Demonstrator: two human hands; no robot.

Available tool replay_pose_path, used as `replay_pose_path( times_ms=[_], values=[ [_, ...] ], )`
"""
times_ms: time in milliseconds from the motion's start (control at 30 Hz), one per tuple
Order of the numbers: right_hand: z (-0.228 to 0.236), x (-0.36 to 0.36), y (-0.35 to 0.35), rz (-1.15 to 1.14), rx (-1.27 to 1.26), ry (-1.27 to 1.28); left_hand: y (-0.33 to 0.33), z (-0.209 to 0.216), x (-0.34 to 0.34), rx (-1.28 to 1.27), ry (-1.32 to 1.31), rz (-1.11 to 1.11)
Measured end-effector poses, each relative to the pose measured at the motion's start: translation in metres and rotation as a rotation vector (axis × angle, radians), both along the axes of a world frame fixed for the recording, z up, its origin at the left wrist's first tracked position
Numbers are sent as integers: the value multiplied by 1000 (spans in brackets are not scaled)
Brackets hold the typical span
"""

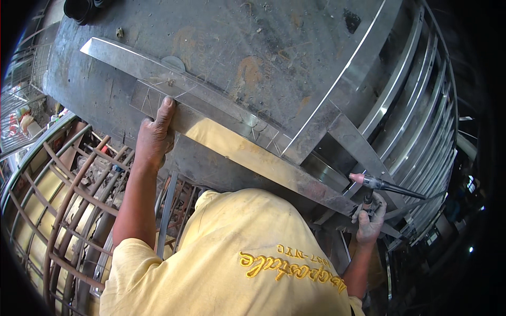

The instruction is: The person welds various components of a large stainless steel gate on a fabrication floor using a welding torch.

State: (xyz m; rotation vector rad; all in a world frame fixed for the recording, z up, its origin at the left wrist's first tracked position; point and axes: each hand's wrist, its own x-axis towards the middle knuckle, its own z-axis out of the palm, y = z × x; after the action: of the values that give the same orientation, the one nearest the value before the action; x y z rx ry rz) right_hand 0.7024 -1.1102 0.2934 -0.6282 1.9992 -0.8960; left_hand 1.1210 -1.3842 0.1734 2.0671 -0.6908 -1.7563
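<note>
My left hand (156,136) is closed on a shiny rectangular metal tube (247,152), its thumb on the upper face and its fingers hidden below the edge. The tube mirrors my yellow shirt. Along its far side lies a longer metal bar (124,59) with a slanted end. On the right, my right hand (370,217) grips a TIG welding torch (373,183) by its handle. The torch's pink nozzle points left, above the tube's right end, and its long black back cap reaches right. Beside it stands a metal frame (358,134) with slats.
All this lies on a dark, stained metal worktable (221,31). A small round disc (173,63) sits by the bar, and black objects (79,10) are at the far left. Rusty curved rods (68,210) stand to my left. Several parallel slats (416,105) fill the right side.
</note>
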Motion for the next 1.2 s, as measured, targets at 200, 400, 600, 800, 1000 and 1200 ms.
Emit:
replay_pose_path(
  times_ms=[200, 400, 600, 800, 1000, 1200],
  values=[
    [22, 39, -11, 204, 27, -9, 3, -8, 12, -15, 42, -20],
    [24, 49, -37, 323, 17, -58, 3, 8, -22, -76, -118, -26],
    [27, 14, -77, 59, -3, 112, 2, 4, -44, -222, -243, 155],
    [10, -2, -119, 422, -147, 401, 2, -8, -48, -273, -245, 277],
    [16, -28, -177, 661, -75, 270, 5, -12, -42, -290, -103, 393],
    [13, -39, -208, 731, 70, 127, 3, -9, -47, -334, -146, 318]
  ],
)
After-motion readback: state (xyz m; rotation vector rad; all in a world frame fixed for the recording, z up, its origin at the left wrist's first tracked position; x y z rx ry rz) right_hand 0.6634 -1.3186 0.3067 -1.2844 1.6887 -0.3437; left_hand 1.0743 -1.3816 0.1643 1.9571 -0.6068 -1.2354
